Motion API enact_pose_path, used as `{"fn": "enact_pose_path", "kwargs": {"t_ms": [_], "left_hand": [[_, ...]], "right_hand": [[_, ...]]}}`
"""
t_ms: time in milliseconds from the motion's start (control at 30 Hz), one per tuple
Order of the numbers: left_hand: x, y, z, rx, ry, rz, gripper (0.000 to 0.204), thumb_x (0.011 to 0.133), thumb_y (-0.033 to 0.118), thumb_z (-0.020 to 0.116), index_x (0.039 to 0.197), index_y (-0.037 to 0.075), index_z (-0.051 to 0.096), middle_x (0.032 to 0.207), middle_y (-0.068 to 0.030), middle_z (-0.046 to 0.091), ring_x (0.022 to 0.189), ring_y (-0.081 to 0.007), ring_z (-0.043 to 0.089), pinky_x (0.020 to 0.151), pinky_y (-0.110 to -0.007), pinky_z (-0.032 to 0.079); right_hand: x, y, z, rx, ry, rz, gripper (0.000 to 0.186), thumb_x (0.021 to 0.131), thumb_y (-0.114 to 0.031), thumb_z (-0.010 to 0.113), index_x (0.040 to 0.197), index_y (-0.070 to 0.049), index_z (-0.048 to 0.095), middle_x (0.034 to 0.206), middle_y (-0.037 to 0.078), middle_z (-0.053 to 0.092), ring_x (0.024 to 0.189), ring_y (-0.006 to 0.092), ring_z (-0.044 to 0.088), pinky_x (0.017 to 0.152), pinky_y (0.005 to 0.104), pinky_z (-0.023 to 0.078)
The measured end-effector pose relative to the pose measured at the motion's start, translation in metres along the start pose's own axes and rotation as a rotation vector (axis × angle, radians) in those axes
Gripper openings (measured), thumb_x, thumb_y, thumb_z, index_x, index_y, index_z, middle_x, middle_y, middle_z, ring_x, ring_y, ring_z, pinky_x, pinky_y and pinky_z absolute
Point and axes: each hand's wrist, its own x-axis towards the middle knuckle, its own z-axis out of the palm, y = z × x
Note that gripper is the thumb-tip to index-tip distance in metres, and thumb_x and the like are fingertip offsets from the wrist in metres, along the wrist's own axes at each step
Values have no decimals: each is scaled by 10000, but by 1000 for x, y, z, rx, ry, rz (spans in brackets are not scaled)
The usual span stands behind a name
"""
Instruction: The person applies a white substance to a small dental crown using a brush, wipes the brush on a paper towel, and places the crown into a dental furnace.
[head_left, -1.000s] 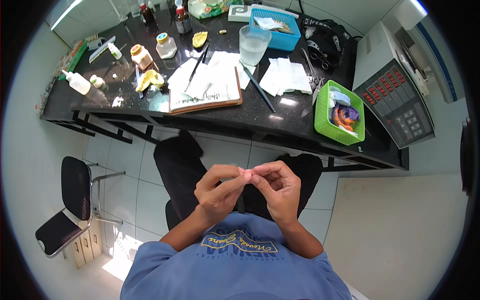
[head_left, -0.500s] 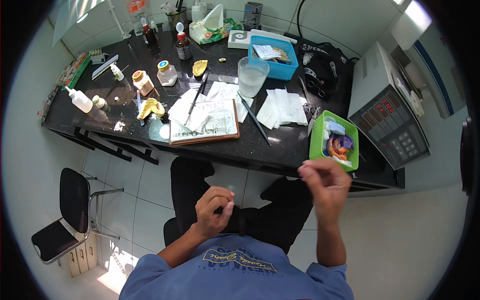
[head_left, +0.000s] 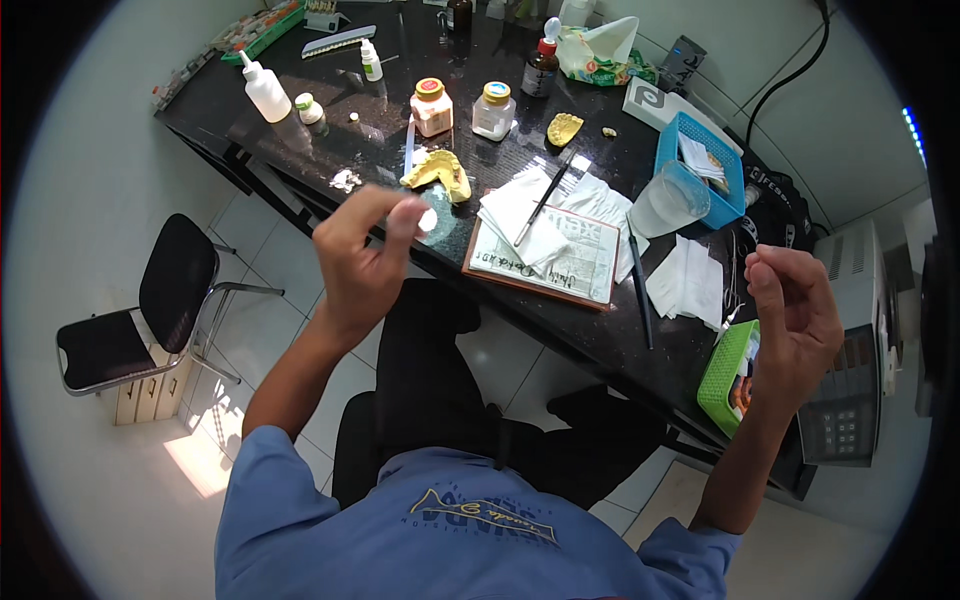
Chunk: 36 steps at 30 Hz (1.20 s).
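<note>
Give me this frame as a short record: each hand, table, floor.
Left hand: raised, fingers curled; contents unclear; appears nearest the larger yellow cast
Right hand: raised, thumb and index close together; contents unclear; partly covers the green basket in view
Table: two jars, squeeze bottle, cup, blue basket
Floor: black chair at left
</note>
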Motion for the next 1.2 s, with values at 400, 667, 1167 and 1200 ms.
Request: {"fn": "enact_pose_path", "kwargs": {"t_ms": [400,667,1167,1200], "left_hand": [[147,-34,182,736,-636,188,156,794,58,615,917,7,696,964,-217,687,909,-367,691,744,-419,576],[175,-63,178,694,-322,300,173,829,74,538,911,-29,649,908,-245,662,838,-418,667,759,-496,540],[-47,150,115,-1624,-793,-863,550,945,127,407,1439,-65,263,1259,-193,536,1216,-326,534,1062,-449,433],[-54,153,117,-1606,-754,-874,533,950,102,400,1440,-58,265,1266,-189,530,1222,-313,530,1071,-445,427]], "right_hand": [[-63,-10,-47,-82,89,-22,98,841,50,676,933,18,664,888,82,649,823,120,624,745,222,495],[-117,14,-79,101,223,154,120,843,9,707,959,29,689,905,92,660,833,129,636,748,233,520],[-134,16,-36,287,179,178,151,836,10,712,985,24,692,946,94,662,867,132,633,766,235,514],[-134,12,-36,333,192,215,146,826,-7,724,969,15,704,951,95,668,870,145,633,763,241,500]]}}
